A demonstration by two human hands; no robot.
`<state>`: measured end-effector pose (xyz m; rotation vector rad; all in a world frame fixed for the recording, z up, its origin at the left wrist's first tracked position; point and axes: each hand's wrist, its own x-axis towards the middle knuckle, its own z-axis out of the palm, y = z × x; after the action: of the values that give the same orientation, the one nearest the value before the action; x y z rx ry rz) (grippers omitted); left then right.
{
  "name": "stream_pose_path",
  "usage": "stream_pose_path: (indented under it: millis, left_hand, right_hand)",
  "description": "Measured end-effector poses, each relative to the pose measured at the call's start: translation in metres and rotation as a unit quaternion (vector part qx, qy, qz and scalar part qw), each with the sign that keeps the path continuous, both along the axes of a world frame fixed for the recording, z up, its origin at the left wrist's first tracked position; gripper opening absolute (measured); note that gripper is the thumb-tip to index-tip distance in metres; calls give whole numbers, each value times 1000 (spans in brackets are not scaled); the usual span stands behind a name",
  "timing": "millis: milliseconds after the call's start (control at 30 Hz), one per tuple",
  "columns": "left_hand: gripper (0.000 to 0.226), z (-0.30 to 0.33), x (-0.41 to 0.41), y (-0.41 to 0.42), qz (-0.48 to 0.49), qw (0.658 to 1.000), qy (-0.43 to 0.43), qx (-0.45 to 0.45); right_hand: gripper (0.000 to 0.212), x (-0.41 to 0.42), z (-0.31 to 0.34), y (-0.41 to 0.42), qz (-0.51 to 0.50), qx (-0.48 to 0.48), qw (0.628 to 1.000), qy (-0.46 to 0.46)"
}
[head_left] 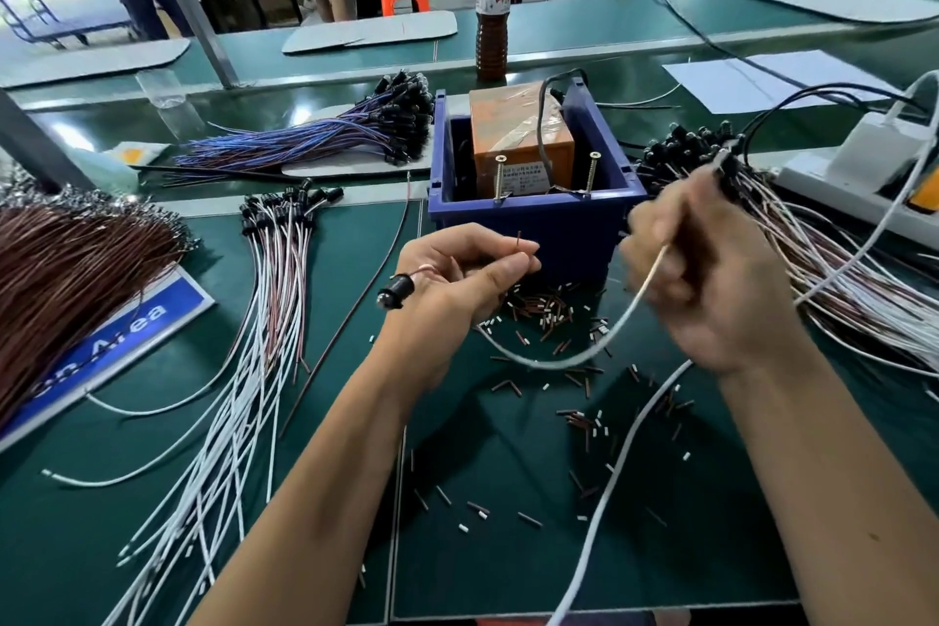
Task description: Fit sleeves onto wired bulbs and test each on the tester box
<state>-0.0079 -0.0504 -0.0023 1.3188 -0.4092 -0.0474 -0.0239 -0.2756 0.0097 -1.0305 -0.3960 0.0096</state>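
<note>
Two hands work over the green mat surface. Our left hand pinches a thin brown wire end between thumb and fingertips, its small black bulb holder dangling behind the wrist. Our right hand, blurred, curls round a white-and-brown wire running up to another black bulb. Short brown and white sleeve pieces lie scattered between and below the hands. Just beyond sits the blue plastic tester box with an orange block and two upright screws. Left: white-wired bulb bundle, brown-wired bundle, blue-wired bundle. Right: another wired bulb pile, white power strip. Behind: brown drink bottle.
</note>
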Motion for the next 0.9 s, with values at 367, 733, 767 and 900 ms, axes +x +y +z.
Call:
stream_pose_path:
  millis: [367, 733, 767, 900]
  left_hand:
    - [19, 4, -4, 2, -108, 992, 53, -39]
    - [15, 2, 2, 9, -155, 978, 133, -36]
    - [14, 2, 2, 9, -161, 976, 139, -36]
    - [15, 0, 1, 11, -174, 973, 153, -19]
  right_hand:
    - [48, -11, -6, 31, 64, -402, 912, -37]
    - [29, -10, -6, 29, -71, -222, 972, -13]
    - [25, -10, -6, 31, -77, -218, 973, -19]
    - [17, -10, -9, 32, -49, -233, 970, -41]
